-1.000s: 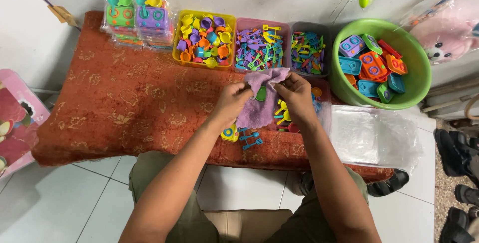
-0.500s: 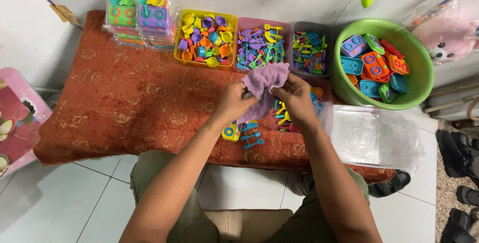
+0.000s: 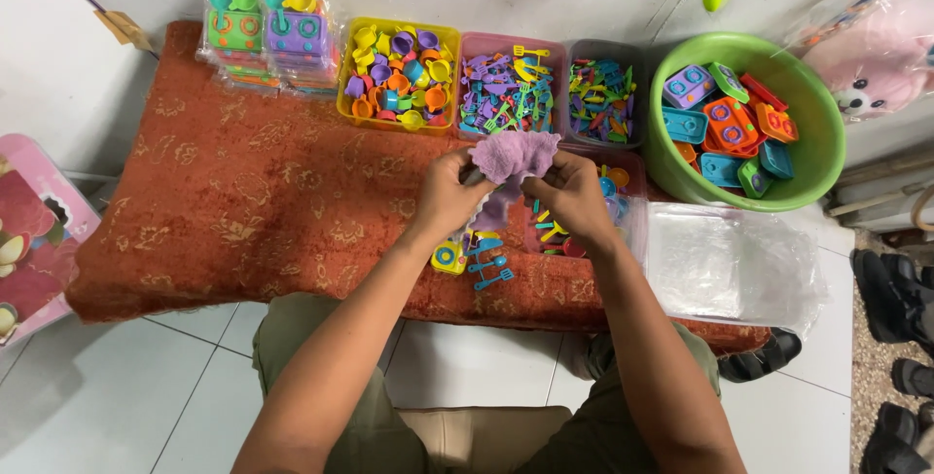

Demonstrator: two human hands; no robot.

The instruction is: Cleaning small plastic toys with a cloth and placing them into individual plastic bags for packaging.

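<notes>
Red patterned cloth [image 3: 243,201] covers the low table before me. Both hands grip one purple rag [image 3: 513,156], bunched between them: my left hand [image 3: 449,194] pinches its left side, my right hand [image 3: 574,197] its right, fingers closed on the fabric. It lies crosswise, equally near to both hands. Toy bins [image 3: 399,65] stand just beyond it, the green bowl [image 3: 815,158] at right. Open room is on my left.

free: red cloth-covered surface [image 3: 243,201] lying open to the left of the left hand [image 3: 449,194] | blocked: bins [image 3: 397,75] lining the far edge, green basin [image 3: 817,158] and plastic bags [image 3: 730,265] crowding the right | small toy pieces [image 3: 477,262] lying just under the hands
</notes>
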